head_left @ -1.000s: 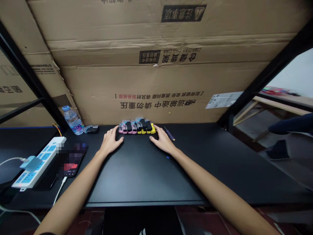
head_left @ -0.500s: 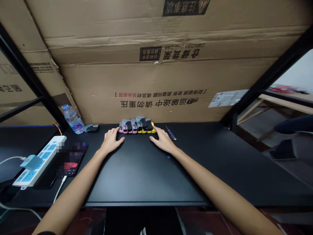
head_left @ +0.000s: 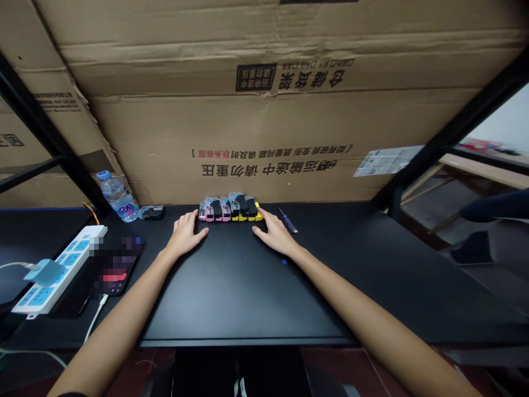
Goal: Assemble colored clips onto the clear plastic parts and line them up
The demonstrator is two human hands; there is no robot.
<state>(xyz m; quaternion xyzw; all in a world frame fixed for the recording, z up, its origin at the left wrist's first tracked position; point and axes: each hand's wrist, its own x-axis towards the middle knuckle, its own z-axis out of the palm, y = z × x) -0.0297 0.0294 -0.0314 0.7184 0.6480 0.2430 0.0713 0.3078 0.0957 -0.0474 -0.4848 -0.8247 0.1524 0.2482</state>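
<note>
A row of several small plastic pieces stands at the back of the black desk against the cardboard; pink ones [head_left: 214, 209] are on the left, yellow ones [head_left: 246, 208] on the right, each with black and clear parts. What kind of pieces they are, I cannot tell. My left hand [head_left: 185, 232] lies at the row's left end, fingers stretched and thumb apart. At the right end, my right hand [head_left: 273, 231] has its fingertips by the last yellow piece, its thumb spread inward. Both hands rest flat on the desk, and neither grips anything.
A small screwdriver [head_left: 288, 220] lies right of my right hand. To the left stand a water bottle [head_left: 119, 197] and a black-and-clear piece [head_left: 152, 212]. Nearer are a phone [head_left: 119, 270] on a cable and a power strip [head_left: 61, 270]. Cardboard [head_left: 248, 127] walls the back.
The camera view has shifted slightly, so the scene sits a little higher in the picture. My hands and the row keep nearly the same places on the desk.
</note>
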